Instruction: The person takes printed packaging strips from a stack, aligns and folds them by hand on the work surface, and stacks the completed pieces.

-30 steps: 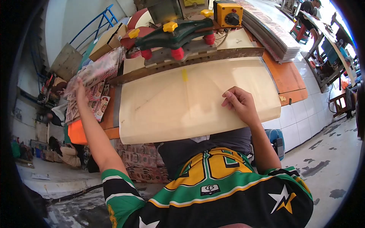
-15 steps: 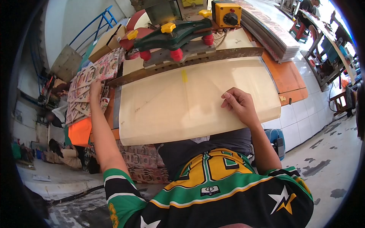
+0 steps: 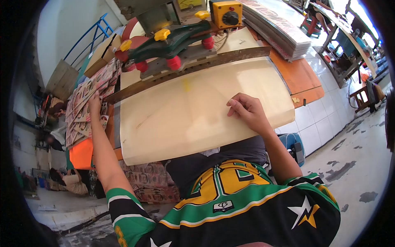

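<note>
My left hand [image 3: 94, 101] is at the right edge of a messy pile of printed cards [image 3: 80, 108], its fingers closed at the edge of a card; the fingertips are partly hidden. My right hand [image 3: 246, 109] is over the right half of a wide pale yellowish sheet [image 3: 173, 119], fingers curled in towards the thumb, with nothing visible in them. The sheet covers the worktop in front of me, and its near edge overhangs my lap. Behind it stands a press with a dark green frame [image 3: 168, 41], yellow knobs and red feet above a long metal bar [image 3: 189, 71].
A yellow control box [image 3: 226, 14] with a black dial sits on the press. Stacked printed sheets [image 3: 275, 31] lie at the back right, beside the orange tabletop [image 3: 302, 82]. A cardboard box [image 3: 103, 55] stands back left. Other people are at the far left and far right.
The whole view has shifted, so the press and sheet appear farther left. My left hand stays at the card pile, and my right hand stays curled over the sheet.
</note>
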### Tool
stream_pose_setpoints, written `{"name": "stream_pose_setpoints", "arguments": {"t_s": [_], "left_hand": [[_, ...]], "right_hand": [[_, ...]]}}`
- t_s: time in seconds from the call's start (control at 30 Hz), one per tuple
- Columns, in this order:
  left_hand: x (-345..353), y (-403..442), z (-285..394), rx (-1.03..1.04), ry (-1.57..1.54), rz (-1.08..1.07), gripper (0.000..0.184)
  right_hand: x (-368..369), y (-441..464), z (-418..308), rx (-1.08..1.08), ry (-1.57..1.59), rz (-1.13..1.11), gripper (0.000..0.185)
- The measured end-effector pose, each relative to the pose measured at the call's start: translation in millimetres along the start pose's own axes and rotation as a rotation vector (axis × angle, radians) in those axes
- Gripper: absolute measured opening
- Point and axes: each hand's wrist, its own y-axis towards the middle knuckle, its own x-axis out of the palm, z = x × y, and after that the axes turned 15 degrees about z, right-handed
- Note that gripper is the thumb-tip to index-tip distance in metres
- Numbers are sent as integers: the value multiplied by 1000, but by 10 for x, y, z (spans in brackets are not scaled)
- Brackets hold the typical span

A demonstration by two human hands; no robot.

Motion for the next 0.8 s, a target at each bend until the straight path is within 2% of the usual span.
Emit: {"name": "stream_pose_setpoints", "arguments": {"t_s": [0.07,0.13,0.17,0.23,0.37,0.43,0.47,0.5,0.53,0.57,0.6,0.63,0.7,0.73,0.8], "left_hand": [[-72,-73,10,-29,-31,42,51],[-131,-75,-84,10,-181,262,45],[-198,-184,6,14,-186,255,45],[-445,-600,469,199,-421,466,39],[-912,-1819,1613,186,-775,407,35],[-1057,-2346,1752,257,-875,234,34],[-1107,-2614,1827,405,-981,70,35],[-1151,-2977,2008,423,-1129,-51,42],[-1163,-3257,2095,520,-1250,-283,45],[-1104,-3242,2250,726,-1473,-996,46],[-1126,-3552,2451,826,-1590,-972,44],[-1250,-3633,2620,860,-1517,-1247,39],[-1231,-3978,2741,928,-1777,-1536,59],[-1221,-4049,2820,931,-1786,-1542,59],[-1261,-4118,2944,951,-1772,-1725,61]], "right_hand": [[-6,0,-7,11,13,5,23],[-22,6,-9,0,-23,-20,24],[-26,9,-14,2,-26,-11,24],[-29,6,-28,-4,-41,-15,24],[-29,7,-57,10,-20,-13,24],[-31,12,-20,23,-23,-23,24],[-27,10,-2,20,-28,-13,24],[-29,11,12,33,17,-24,25],[-47,16,16,47,60,-32,25],[-78,26,11,41,52,-16,25],[-114,43,2,85,115,-59,26],[-168,66,-14,127,179,-102,26],[-368,147,-86,148,184,-92,25],[-514,221,-143,74,86,5,24],[-848,437,-205,-50,-57,198,23]]}}
